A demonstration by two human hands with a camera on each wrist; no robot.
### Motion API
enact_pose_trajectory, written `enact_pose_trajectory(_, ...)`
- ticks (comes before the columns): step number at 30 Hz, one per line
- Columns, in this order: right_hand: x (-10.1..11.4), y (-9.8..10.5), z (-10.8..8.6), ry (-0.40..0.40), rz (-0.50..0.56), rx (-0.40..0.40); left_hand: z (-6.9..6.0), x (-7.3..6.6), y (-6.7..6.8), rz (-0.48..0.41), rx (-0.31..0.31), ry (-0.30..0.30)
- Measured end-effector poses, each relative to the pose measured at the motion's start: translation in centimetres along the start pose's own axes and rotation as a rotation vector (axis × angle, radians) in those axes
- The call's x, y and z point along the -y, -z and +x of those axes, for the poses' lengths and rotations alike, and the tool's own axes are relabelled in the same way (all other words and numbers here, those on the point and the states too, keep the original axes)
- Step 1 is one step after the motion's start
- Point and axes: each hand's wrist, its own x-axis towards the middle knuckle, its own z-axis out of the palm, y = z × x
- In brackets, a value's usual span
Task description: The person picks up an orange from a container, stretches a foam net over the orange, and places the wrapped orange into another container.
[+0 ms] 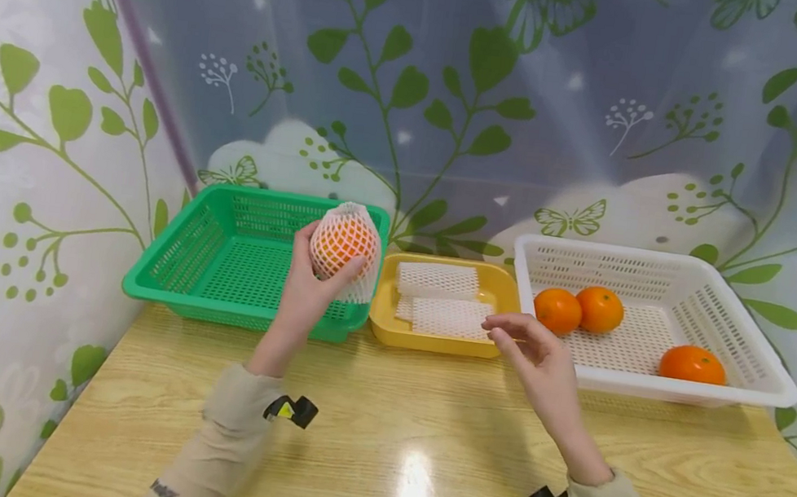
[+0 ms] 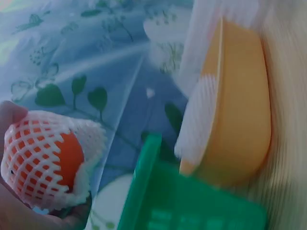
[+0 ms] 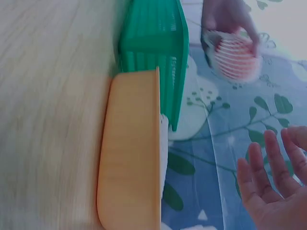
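An orange (image 1: 341, 244) in a white foam net sleeve (image 2: 36, 160) is gripped by my left hand (image 1: 313, 284), above the right side of the green basket (image 1: 243, 317). In the left wrist view, part of the orange's skin shows bare where the net ends. My right hand (image 1: 536, 363) hovers with relaxed fingers between the yellow tray (image 1: 388, 335) and the white basket (image 1: 743, 394), holding nothing. Several foam net sleeves (image 1: 438, 279) lie flat in the yellow tray. Three oranges sit in the white basket, one orange (image 1: 693, 365) apart at the right.
The green basket, yellow tray and white basket stand side by side at the back of the wooden table (image 1: 363, 433). A patterned curtain (image 1: 410, 143) hangs right behind them. The baskets' raised rims stand near both hands.
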Motion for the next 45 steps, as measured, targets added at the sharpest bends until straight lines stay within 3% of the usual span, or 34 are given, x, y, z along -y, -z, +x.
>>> enact_pose_trajectory(3, -0.1, 0.9, 0.2, -0.018, -0.028, -0.023, 1.5, 0.8, 1.1, 0.143, -0.062, 0.007)
enact_pose_trajectory(6, -0.3, 1.8, 0.4, -0.025, -0.055, -0.047, 2.8, 1.7, 1.8, 0.296, -0.068, 0.046)
enact_pose_trajectory(13, -0.9, 3.7, 0.7, -0.008, -0.110, -0.106, 4.3, 3.2, 2.7, 0.662, 0.073, 0.226)
enact_pose_trajectory(18, -1.3, 5.0, 0.7, -0.047, -0.163, -0.146, 4.5, 3.6, 2.9, 0.837, 0.175, 0.310)
enact_pose_trajectory(25, -1.5, 6.9, 0.6, -0.081, -0.249, -0.203, 4.7, 3.8, 2.7, 0.924, 0.347, 0.368)
enact_pose_trajectory(29, -1.8, 8.3, 0.8, -0.082, -0.260, -0.237, 4.5, 4.1, 2.7, 0.972, 0.402, 0.376)
enact_pose_trajectory(35, -2.6, 11.4, 1.0, -0.113, -0.284, -0.302, 4.5, 4.2, 2.8, 1.020, 0.393, 0.288)
enact_pose_trajectory(39, -3.3, 13.9, 0.9, -0.153, -0.349, -0.307, 4.5, 4.0, 2.8, 1.009, 0.393, 0.267)
enact_pose_trajectory(45, -3.7, 18.0, 0.9, -0.251, -0.643, -0.205, 4.1, 3.5, 2.8, 0.997, 0.344, 0.197)
